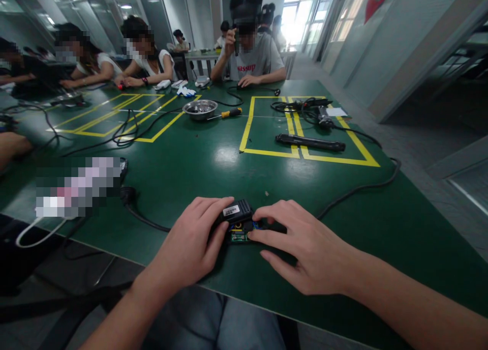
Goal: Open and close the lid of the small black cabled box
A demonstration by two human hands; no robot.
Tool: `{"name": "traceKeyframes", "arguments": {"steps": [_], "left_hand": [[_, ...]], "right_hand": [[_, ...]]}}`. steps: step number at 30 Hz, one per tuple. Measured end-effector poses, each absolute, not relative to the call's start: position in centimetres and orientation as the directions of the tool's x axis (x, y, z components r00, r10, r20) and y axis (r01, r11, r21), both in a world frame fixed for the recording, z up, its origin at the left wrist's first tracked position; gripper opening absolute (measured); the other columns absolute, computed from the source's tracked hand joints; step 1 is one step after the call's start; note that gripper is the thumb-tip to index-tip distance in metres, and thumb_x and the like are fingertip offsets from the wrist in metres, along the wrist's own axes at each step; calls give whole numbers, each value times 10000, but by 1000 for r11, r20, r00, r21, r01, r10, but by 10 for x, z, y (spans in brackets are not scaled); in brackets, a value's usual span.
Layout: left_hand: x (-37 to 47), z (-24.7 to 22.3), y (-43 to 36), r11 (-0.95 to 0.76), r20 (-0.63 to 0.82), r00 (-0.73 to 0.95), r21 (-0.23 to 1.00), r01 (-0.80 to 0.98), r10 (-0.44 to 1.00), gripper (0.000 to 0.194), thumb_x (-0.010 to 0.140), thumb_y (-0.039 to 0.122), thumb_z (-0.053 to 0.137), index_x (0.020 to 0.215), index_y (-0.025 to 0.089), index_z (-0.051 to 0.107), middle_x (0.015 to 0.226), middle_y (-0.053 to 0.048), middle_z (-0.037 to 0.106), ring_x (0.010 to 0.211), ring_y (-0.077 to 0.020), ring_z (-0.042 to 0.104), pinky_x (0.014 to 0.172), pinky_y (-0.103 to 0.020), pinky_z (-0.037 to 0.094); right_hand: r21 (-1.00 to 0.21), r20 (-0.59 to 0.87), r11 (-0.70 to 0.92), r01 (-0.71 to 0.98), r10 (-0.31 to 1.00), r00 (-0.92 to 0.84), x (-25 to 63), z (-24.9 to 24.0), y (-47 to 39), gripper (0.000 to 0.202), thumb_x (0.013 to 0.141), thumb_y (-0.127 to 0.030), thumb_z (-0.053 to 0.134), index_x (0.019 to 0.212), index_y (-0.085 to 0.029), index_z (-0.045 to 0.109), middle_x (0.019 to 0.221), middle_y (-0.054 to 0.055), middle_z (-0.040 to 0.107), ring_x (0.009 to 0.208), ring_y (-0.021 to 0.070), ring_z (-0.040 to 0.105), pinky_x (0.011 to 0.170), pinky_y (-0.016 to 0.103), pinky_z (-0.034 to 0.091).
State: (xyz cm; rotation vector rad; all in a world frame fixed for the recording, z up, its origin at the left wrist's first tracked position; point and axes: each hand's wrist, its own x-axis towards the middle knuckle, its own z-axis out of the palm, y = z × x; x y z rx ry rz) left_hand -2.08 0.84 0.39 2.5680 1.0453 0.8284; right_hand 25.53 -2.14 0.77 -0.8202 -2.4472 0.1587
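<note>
Near the front edge of the green table, my left hand [194, 238] grips a black cover [241, 212] with a white label between fingers and thumb. The cover is tilted over an open housing, where a green circuit board [239, 236] with small parts and blue wires shows. My right hand [301, 243] is at the right side of the housing, its fingers apart and the fingertips touching the board's edge and wires. A black cable runs off from each side of the device. The underside of the housing is hidden.
On the green table [183, 172] are a metal bowl [200, 109], a screwdriver [231, 113], a black tube-shaped part [310, 142], tangled cables [305, 106] and a blurred-out object [84, 182] at left. A person [247, 55] sits opposite, others at the far left.
</note>
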Motion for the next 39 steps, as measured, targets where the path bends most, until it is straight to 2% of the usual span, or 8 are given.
{"name": "traceKeyframes", "arguments": {"steps": [8,13,18,22,28,33,39], "left_hand": [[-19,2,8,-716,414,584,397,574,698,355,1164,185,507,1499,156,624,1332,-153,777,1193,-312,720,1049,-494,615],[-21,2,8,-724,426,585,389,570,690,357,1165,178,506,1501,147,621,1331,-156,771,1188,-309,716,1047,-490,614],[-23,5,8,-749,456,594,423,511,663,356,1162,155,513,1500,175,621,1345,-139,766,1204,-285,707,1047,-442,612],[-23,7,6,-801,467,654,409,437,595,376,1151,128,536,1506,203,636,1369,-131,764,1207,-283,692,1037,-437,617],[-22,7,4,-843,424,733,350,409,532,354,1162,145,563,1487,214,685,1408,-135,774,1213,-300,685,1068,-506,624],[-19,8,4,-840,399,745,343,420,535,356,1162,162,576,1489,232,701,1401,-122,789,1203,-307,695,1045,-519,638],[-17,8,4,-816,371,740,393,423,562,441,1143,150,600,1555,285,678,1394,-110,782,1205,-316,694,1039,-536,642]], "right_hand": [[-264,486,812,521,579,-655,256,4,-22,291,1012,-143,608,1243,-172,783,1313,191,737,1047,315,691,901,512,567],[-312,509,803,507,592,-625,255,-1,-24,317,974,-156,623,1265,-189,743,1357,180,721,1042,314,682,931,531,560],[-371,538,764,529,641,-548,256,6,-21,238,958,-129,611,1181,-197,663,1216,153,755,976,299,707,867,487,569],[-424,525,725,543,686,-505,259,10,-17,300,913,-128,616,1203,-202,600,1169,142,760,1030,318,728,895,493,590],[-446,362,635,631,772,-522,258,5,-15,458,898,-214,779,1337,-172,656,1286,176,786,1152,380,751,994,569,601],[-450,320,608,655,794,-517,258,-1,-14,296,939,-216,800,1229,-218,741,1236,133,794,1137,350,749,987,538,602],[-479,345,603,638,797,-496,261,-9,-13,268,972,-257,792,1235,-236,751,1243,121,783,1139,343,735,1010,559,589]]}}
